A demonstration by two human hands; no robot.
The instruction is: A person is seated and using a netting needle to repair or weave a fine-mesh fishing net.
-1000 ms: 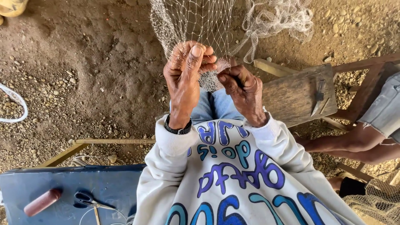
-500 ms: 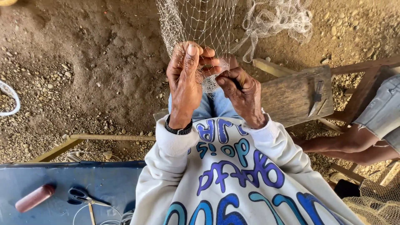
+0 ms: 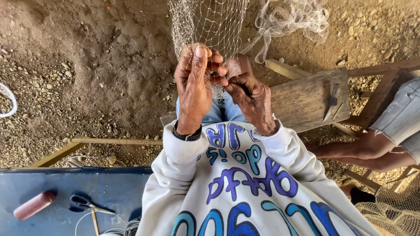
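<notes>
the left hand [image 3: 192, 83] pinches a fold of pale fishing net [image 3: 210, 26] at chest height; the right hand [image 3: 249, 94] closes on the mesh and a slim wooden tool. the net runs lengthwise away from the person, trailing onto the dirt ground [image 3: 87, 65]. judging by the bunched mesh, the work looks mid-way, with much netting left.

Pebbly dirt floor [image 3: 87, 65], wooden bench [image 3: 306, 98], blue table [image 3: 65, 192] in daylight.

Left hand [image 3: 192, 83], right hand [image 3: 249, 94] pinched together
</notes>
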